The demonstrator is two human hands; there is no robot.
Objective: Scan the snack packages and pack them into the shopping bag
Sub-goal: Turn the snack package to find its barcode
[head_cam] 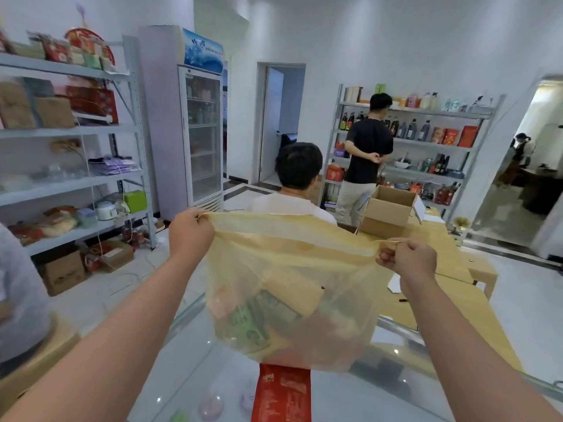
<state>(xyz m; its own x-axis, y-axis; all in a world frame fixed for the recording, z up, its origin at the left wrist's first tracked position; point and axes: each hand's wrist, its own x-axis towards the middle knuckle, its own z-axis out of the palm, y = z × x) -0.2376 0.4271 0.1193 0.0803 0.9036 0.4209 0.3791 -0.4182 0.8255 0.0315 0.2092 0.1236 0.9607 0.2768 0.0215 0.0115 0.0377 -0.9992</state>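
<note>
Both arms stretched fwd and up, forearms bare. Left hand raised a bit higher, knuckles toward camera, fingers curled, pinching the bag rim. Right hand lower, fist-like, thumb and fingers pinching the opposite rim. Hands well apart.

There is only one view, from a camera worn on the person's head. It looks forward and a little down, across a glass counter near below, toward far shelves and a doorway. The wide angle bends the edges.
</note>
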